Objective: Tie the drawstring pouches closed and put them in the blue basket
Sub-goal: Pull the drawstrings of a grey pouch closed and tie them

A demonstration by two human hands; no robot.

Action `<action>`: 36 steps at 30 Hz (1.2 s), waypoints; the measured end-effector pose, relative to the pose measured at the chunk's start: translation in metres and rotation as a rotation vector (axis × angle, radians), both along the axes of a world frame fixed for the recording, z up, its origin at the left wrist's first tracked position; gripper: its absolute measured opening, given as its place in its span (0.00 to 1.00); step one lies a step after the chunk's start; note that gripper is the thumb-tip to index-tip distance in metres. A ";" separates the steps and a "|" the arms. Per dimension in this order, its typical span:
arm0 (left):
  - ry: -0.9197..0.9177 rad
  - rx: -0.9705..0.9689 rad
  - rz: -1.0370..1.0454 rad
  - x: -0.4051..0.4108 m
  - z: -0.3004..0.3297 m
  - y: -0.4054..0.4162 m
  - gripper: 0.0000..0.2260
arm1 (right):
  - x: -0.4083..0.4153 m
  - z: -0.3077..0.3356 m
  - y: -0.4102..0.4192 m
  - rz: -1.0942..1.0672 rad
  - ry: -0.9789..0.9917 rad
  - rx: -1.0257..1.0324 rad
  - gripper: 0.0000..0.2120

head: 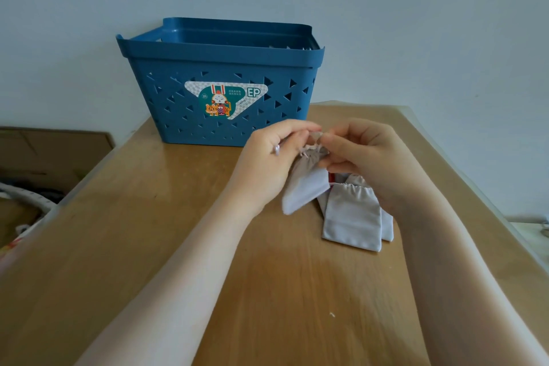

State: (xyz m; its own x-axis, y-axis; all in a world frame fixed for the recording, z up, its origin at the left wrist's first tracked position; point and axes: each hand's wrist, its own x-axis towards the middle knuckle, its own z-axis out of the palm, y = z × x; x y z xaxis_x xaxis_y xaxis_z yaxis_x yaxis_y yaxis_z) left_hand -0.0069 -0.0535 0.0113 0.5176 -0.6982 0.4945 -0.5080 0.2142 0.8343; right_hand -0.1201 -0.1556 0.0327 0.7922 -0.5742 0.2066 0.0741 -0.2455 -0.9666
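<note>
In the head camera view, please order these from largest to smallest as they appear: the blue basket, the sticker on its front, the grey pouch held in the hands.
1. Blue basket, clearly largest.
2. and 3. Sticker and held pouch: they look alike in size. The pouch is nearer and partly hidden by the left hand and right hand, so no ranking.

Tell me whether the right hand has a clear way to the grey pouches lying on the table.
Probably yes. The pile of pouches lies right below the right hand, nothing between. But both hands are busy pinching the held pouch, so it must let go first.

A grey pouch [306, 187] hangs lifted by its gathered neck, other pouches [353, 217] lying flat near the blue basket [219, 83].
</note>
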 end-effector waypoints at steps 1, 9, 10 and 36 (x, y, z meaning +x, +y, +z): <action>0.120 0.031 0.029 -0.003 0.000 -0.002 0.11 | 0.001 0.000 0.002 -0.010 -0.026 0.019 0.07; -0.068 0.234 0.242 0.000 -0.006 -0.006 0.17 | 0.002 -0.008 -0.010 -0.192 0.177 -0.992 0.03; -0.126 0.244 0.239 0.001 -0.006 -0.005 0.18 | 0.001 -0.008 -0.012 -0.183 0.203 -0.940 0.04; 0.321 0.130 0.038 0.012 0.009 0.007 0.18 | 0.019 -0.016 0.013 -0.077 0.018 0.013 0.12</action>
State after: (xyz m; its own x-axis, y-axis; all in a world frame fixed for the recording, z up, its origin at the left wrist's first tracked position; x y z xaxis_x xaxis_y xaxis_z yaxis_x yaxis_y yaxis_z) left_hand 0.0055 -0.0467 0.0206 0.6592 -0.7220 0.2103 -0.2205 0.0818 0.9720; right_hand -0.1013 -0.1423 0.0167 0.7493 -0.6360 0.1848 0.0385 -0.2367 -0.9708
